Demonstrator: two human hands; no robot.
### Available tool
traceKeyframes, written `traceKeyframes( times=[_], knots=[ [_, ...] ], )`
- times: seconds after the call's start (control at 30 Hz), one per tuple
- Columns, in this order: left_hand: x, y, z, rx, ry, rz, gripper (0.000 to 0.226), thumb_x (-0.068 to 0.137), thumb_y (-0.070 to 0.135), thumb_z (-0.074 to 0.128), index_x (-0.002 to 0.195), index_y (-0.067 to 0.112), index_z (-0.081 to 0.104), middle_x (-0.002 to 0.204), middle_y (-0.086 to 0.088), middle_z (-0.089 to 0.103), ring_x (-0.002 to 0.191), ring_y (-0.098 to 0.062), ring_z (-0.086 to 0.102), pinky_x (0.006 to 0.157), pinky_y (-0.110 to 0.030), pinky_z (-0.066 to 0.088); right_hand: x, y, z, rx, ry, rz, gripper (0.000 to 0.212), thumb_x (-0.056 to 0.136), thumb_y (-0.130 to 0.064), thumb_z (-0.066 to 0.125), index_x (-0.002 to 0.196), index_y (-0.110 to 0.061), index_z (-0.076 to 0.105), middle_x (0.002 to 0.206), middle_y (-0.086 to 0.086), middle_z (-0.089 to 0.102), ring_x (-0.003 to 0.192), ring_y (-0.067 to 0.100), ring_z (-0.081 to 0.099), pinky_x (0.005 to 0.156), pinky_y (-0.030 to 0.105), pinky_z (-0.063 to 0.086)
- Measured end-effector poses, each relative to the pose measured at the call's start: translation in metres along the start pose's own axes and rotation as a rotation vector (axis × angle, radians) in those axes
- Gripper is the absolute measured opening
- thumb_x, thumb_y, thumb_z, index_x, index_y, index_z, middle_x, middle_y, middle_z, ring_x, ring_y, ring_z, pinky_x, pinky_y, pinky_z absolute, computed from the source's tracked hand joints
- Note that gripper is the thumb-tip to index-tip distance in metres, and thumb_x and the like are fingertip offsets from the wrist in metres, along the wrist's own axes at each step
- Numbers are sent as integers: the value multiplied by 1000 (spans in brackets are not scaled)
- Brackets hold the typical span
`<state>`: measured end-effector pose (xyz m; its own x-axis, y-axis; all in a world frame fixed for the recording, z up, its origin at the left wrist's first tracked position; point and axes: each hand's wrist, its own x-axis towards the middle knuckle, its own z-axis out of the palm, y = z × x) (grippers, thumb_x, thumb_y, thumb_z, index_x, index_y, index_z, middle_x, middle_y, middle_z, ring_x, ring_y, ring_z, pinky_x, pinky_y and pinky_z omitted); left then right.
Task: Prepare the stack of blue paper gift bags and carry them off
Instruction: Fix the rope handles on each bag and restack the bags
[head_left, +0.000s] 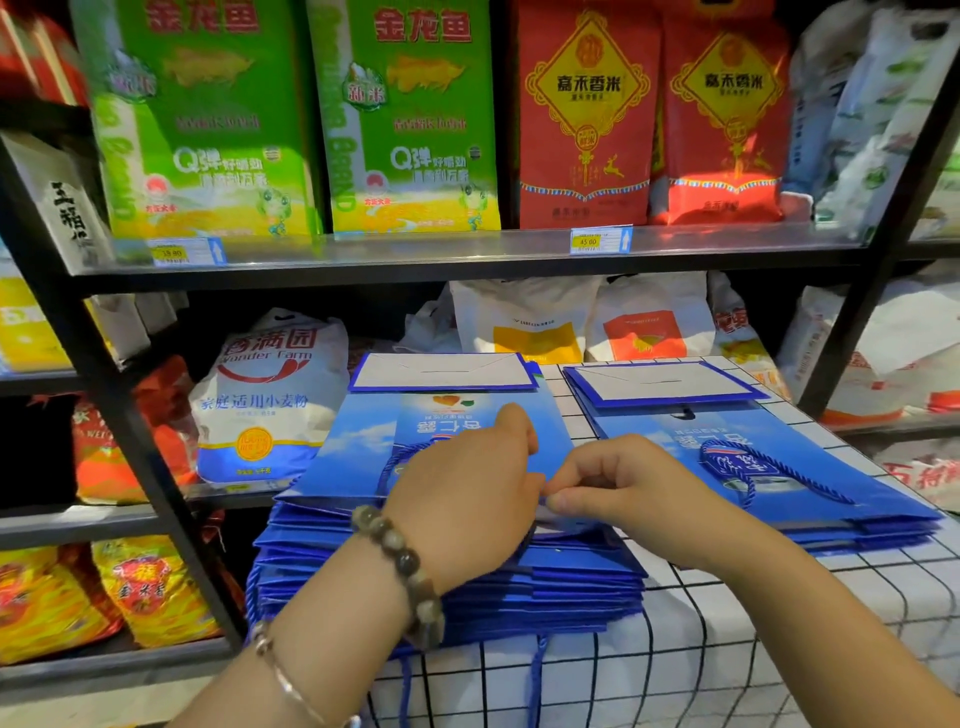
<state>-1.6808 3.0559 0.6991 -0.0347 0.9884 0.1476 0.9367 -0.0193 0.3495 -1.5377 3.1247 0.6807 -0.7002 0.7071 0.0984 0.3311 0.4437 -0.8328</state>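
Observation:
Two stacks of flat blue paper gift bags lie on a white checked tablecloth (727, 649). The taller left stack (363, 447) is in front of me, with blue cord handles hanging over the table's front edge. My left hand (467, 499), with a bead bracelet on the wrist, rests palm down on the top bag. My right hand (618, 493) pinches the near edge of that top bag between thumb and fingers. The lower right stack (779, 467) has a blue cord handle lying loose on top.
A black metal shelf rack (415, 265) stands right behind the table, with green and red rice bags above and flour sacks (270, 395) below. Further bagged goods fill the racks at left and right.

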Motion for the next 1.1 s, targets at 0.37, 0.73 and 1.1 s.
traceKeyframes(
  times=[0.37,0.73,1.1],
  knots=[
    [10,-6,-7,-19,159,-80,20,92,21,50,106,26,38,97,0,61,82,-21,54,67,-32,42,-1,1,-2,37,-9,40,14,80,-11,67,69,-19,70,71,-9,70,72,7,63,70,21,50],
    [-7,-17,-11,104,-127,-60,44,89,57,43,123,29,49,124,9,55,110,-14,52,90,-29,41,8,12,-10,-183,258,168,22,82,-33,65,73,-13,67,67,-2,62,63,11,53,61,23,43],
    [-18,-6,-4,188,-106,13,54,87,62,41,126,27,45,122,6,53,108,-16,51,88,-32,43,17,9,-16,-530,251,399,46,77,-52,64,62,-9,55,58,7,49,58,21,48,57,33,38]
  ],
)
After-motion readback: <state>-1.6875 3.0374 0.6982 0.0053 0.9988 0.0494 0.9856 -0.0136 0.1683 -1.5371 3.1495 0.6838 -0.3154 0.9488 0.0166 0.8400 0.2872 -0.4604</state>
